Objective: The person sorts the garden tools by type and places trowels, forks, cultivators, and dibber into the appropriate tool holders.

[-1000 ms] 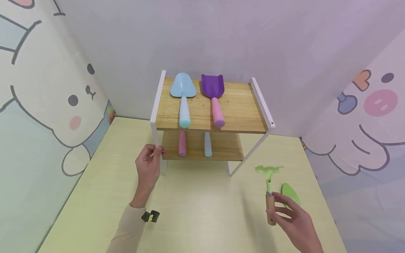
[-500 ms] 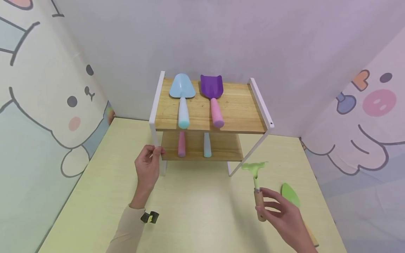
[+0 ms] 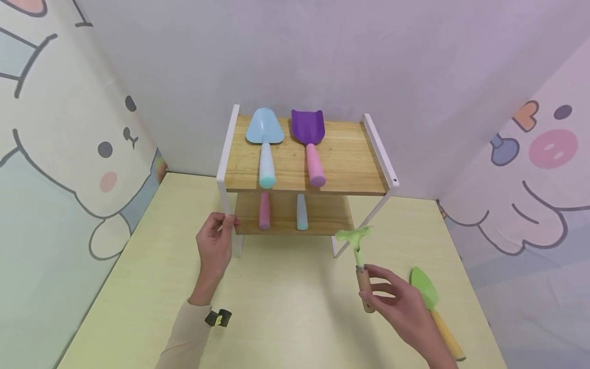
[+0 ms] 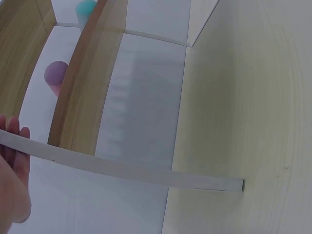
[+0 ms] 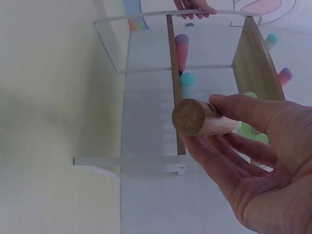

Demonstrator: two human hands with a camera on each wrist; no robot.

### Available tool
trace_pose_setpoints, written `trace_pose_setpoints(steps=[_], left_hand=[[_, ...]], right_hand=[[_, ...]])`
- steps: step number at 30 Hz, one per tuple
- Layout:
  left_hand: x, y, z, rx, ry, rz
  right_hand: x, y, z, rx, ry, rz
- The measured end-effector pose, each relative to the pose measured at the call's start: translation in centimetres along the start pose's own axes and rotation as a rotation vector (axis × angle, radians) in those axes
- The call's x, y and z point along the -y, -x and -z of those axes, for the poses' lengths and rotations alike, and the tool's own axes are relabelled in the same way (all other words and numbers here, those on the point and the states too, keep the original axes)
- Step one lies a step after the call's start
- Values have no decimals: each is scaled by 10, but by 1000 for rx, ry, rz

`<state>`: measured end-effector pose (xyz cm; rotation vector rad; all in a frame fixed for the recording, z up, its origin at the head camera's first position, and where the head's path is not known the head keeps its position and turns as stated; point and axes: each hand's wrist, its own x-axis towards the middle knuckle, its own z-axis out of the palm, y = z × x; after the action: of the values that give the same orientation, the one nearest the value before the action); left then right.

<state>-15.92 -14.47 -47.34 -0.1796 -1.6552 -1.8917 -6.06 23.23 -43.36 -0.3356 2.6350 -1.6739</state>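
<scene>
My right hand [image 3: 398,305] pinches a small garden rake [image 3: 363,287] by its wooden handle, green head up and pointing at the shelf. In the right wrist view the butt of the handle [image 5: 189,118] faces the camera between thumb and fingers. My left hand [image 3: 216,241] holds the white left front post of a two-tier shelf [image 3: 350,159], just below the upper board. A light blue hand trowel [image 3: 266,128] and a purple shovel with a pink handle [image 3: 315,164] lie on the upper board. Below, a pink handle [image 3: 265,211] and a pale blue handle [image 3: 301,212] stick out; their heads are hidden.
A green trowel with a yellow wooden handle [image 3: 444,333] lies on the pale table [image 3: 276,318], right of my right hand. A grey wall cloth [image 3: 415,77] stands behind the shelf, and cartoon-printed cloths [image 3: 69,169] flank both sides.
My right hand has carried the rake leftward and slightly up, toward the shelf's right front leg. More of the green trowel shows now. My left hand stays on the post.
</scene>
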Motion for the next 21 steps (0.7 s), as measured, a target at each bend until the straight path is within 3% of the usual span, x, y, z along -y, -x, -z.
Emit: trace_pose_setpoints(steps=[7,21], left_hand=[[0,1,0,-1,9,8],[1,0,-1,7,26,-14]], right_hand=[[3,-11,-5,17,-16,38],[3,-36,-10,34,-24,-9]])
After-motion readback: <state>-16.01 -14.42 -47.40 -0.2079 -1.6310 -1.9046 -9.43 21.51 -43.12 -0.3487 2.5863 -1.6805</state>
